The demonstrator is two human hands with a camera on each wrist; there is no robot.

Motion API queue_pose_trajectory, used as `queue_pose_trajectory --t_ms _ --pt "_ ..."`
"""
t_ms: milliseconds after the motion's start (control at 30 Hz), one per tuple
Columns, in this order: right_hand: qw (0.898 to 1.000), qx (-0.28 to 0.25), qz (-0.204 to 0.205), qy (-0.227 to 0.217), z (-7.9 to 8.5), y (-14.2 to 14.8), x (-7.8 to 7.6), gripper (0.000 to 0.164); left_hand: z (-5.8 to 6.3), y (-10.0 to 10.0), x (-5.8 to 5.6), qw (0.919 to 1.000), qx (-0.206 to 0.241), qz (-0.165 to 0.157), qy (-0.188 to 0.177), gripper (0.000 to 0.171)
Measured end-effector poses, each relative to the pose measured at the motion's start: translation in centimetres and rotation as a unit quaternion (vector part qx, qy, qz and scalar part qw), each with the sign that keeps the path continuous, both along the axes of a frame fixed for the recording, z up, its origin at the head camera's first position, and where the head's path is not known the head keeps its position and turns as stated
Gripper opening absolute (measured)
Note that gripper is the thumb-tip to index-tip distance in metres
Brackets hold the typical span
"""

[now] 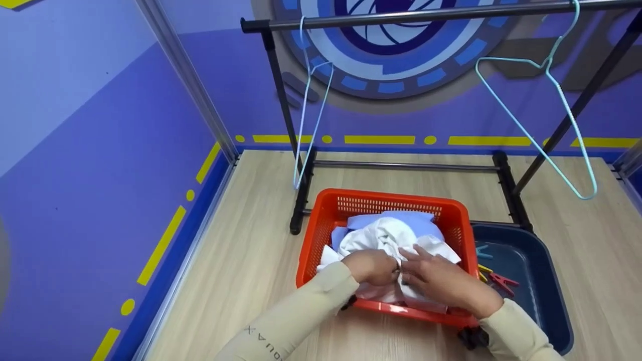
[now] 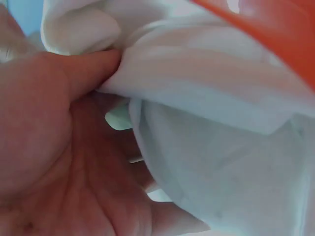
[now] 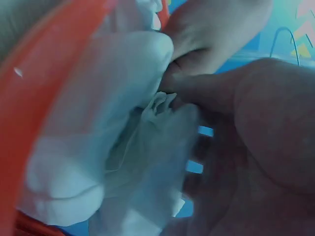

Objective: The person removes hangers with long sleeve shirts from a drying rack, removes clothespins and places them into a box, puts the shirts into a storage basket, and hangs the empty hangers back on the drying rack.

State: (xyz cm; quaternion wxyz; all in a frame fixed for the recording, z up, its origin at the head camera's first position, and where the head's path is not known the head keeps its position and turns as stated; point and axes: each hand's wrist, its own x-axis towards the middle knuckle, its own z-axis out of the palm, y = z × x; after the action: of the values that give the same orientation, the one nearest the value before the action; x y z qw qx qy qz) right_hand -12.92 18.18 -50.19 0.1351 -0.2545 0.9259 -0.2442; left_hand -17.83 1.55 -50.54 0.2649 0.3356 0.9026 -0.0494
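A bundled white cloth (image 1: 383, 235) lies on top of a light blue cloth (image 1: 419, 217) in a red plastic basket (image 1: 331, 200); the kind of garment is hidden by the folds. My left hand (image 1: 373, 266) pinches a fold of the white cloth between thumb and fingers, as the left wrist view also shows (image 2: 88, 132). Close beside it, my right hand (image 1: 439, 278) reaches in from the right. In the blurred right wrist view, the right thumb and fingers (image 3: 236, 123) close on a gathered bit of the white cloth (image 3: 147, 142).
Behind the basket stands a clothes rack (image 1: 401, 17) with a hanger (image 1: 303, 105) at its left and another hanger (image 1: 567, 100) at its right. A dark blue tray (image 1: 531, 265) with several clothespins (image 1: 503, 282) sits right of the basket. A purple wall (image 1: 100, 200) borders the left.
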Motion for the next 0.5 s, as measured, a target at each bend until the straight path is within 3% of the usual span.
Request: queue_pose_trajectory --t_ms 167,300,400,500 --pt "0.997 0.043 0.003 -0.07 0.2 -0.5 1.0 0.047 0.0 -0.7 -0.4 0.9997 0.024 -0.004 0.003 0.025" --pt "0.991 0.081 0.024 -0.101 0.3 -0.7 1.8 0.048 0.1 -0.9 -0.3 0.9993 0.033 -0.014 0.01 0.02" --pt "0.989 0.08 0.051 -0.113 -0.3 -0.6 1.9 0.04 0.7 -1.3 -0.1 0.9985 0.037 -0.037 -0.013 0.021" --pt "0.984 0.076 0.035 -0.159 -0.9 -0.7 1.5 0.036 2.0 -2.0 -0.2 0.9959 0.06 -0.053 -0.043 0.024"
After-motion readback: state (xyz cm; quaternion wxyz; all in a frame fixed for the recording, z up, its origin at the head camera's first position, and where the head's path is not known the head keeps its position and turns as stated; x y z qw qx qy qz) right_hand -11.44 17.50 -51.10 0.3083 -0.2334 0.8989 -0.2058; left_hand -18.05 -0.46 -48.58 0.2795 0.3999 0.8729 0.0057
